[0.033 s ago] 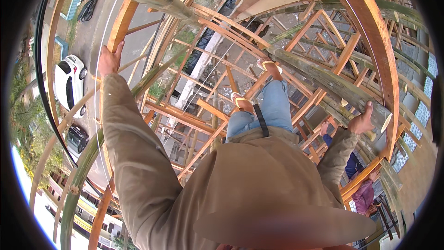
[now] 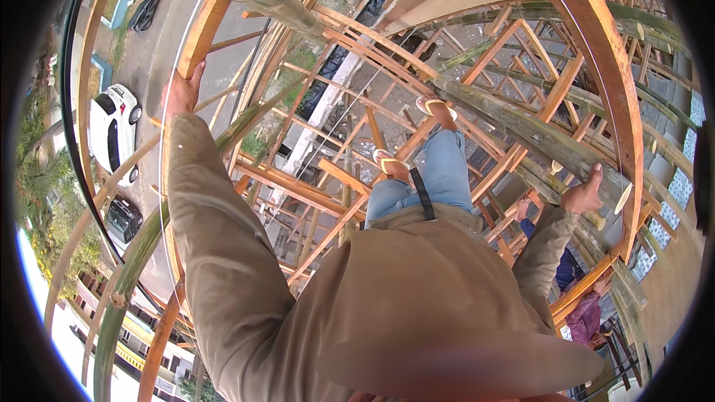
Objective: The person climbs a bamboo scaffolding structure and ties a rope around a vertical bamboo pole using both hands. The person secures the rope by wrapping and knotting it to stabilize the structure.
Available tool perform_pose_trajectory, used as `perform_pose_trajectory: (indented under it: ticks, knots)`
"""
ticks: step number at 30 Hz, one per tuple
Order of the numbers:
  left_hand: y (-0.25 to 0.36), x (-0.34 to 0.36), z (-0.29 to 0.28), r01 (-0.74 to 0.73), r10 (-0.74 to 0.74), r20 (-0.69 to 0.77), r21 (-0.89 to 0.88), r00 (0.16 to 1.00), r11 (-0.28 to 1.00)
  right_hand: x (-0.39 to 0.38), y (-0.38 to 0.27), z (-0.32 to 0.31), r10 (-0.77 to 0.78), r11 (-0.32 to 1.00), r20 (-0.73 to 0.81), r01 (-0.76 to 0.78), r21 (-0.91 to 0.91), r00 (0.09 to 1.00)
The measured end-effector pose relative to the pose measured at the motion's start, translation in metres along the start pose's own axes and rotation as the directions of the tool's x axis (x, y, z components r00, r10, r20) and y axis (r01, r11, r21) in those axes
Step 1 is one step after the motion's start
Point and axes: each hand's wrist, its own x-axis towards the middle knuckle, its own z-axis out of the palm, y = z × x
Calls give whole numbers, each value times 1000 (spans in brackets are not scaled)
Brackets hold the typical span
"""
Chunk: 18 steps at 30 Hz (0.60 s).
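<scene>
High on a timber and bamboo framework, my left hand [image 2: 181, 91] is closed round an upright-looking orange timber [image 2: 202, 33] at the upper left. At the right, my right hand [image 2: 585, 193] grips a weathered grey-green pole [image 2: 514, 123] beside a long curved-looking reddish board [image 2: 618, 104]. A thin white line [image 2: 175, 52] runs past the left timber, and another runs along the right board. My feet in sandals [image 2: 436, 108] rest among the narrow wooden members below me.
Far below lie a road with a white car [image 2: 112, 130] and a dark car [image 2: 123, 219], and a concrete strip [image 2: 335, 85]. Black cables [image 2: 67, 112] and bamboo poles [image 2: 119, 298] cross the left. At lower right are other people, one in maroon [image 2: 585, 313], another in blue [image 2: 567, 268].
The view has shifted very slightly. Both my hands keep their holds and my feet stay in place.
</scene>
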Motion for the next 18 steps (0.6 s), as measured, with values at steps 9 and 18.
perform_pose_trajectory:
  ticks: [9,18]
  knots:
    - [3,3,-3,-33,34,12,-50,999,998,4,3,10,89,976,103,-107,189,991]
    - [4,-1,-13,-72,71,-16,-68,997,995,6,6,16,27,990,17,-29,136,999]
